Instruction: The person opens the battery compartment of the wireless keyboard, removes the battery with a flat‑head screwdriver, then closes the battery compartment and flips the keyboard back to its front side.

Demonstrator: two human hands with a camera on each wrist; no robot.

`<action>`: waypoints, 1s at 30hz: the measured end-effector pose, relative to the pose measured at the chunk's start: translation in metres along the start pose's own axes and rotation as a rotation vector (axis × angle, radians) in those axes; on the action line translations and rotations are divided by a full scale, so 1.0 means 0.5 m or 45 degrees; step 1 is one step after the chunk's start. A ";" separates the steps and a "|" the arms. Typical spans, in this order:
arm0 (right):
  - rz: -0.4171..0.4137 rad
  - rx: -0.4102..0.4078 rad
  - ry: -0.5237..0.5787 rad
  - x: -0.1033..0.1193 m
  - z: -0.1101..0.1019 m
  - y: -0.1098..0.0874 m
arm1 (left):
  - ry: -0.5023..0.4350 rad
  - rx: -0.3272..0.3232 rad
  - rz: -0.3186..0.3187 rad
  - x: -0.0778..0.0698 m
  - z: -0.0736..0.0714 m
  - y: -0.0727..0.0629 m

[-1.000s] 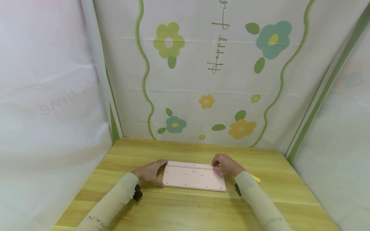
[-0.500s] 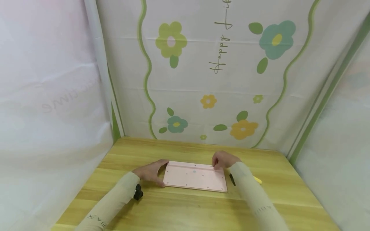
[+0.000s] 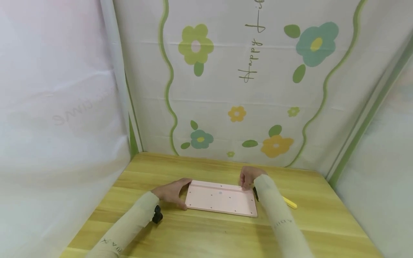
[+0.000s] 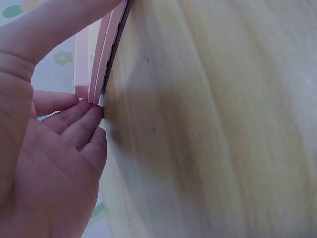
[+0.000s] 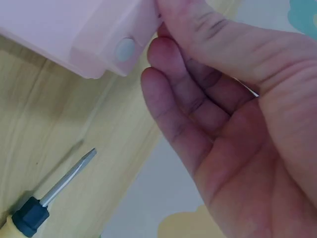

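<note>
A pink keyboard (image 3: 222,200) lies face down on the table, its back dotted with small screw holes. A raised ridge runs along its far edge. My left hand (image 3: 172,191) holds its left end, thumb at the near corner and fingers at the far one. In the left wrist view the fingertips (image 4: 91,116) touch the keyboard's edge. At the far right corner, my right hand (image 3: 247,178) has its fingers curled. Thumb and forefinger pinch at a tiny dark piece (image 5: 159,17) by the ridge, too small to name; the forefinger tip is hidden.
A flat-tipped screwdriver (image 5: 67,179) with a yellow handle lies on the wooden table (image 3: 206,234), right of the keyboard and partly behind the right forearm. A white cloth wall (image 3: 213,86) with printed flowers stands at the back; pale sheets hang on both sides.
The right hand has turned at the wrist, its forearm swinging inward while the fingertips stay at the same corner. The left hand keeps its hold. The head view has shifted slightly.
</note>
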State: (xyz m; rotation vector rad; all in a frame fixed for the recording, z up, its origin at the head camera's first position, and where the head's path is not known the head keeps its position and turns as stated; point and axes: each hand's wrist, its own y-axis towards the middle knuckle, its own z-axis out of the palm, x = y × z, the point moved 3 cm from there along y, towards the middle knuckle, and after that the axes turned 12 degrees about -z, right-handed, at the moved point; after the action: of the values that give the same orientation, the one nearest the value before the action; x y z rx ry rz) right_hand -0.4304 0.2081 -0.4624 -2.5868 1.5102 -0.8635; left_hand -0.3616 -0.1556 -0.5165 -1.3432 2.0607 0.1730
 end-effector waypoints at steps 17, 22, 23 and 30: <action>-0.477 -0.146 0.066 -0.013 0.005 -0.053 | 0.014 -0.005 -0.023 -0.006 -0.008 -0.001; -0.567 -0.177 0.000 -0.018 0.014 -0.066 | 0.003 -0.006 -0.025 -0.001 -0.004 0.001; -0.575 -0.182 0.000 -0.018 0.016 -0.069 | 0.002 -0.008 -0.021 0.000 -0.003 0.001; -0.594 -0.261 -0.026 -0.022 0.018 -0.084 | 0.004 -0.008 -0.014 -0.006 -0.001 -0.001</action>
State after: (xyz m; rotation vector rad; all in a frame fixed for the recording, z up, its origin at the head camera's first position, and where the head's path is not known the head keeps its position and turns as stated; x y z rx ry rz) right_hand -0.3966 0.2369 -0.4628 -3.1557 1.0484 -0.7328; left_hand -0.3608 -0.1537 -0.5144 -1.3590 2.0568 0.1724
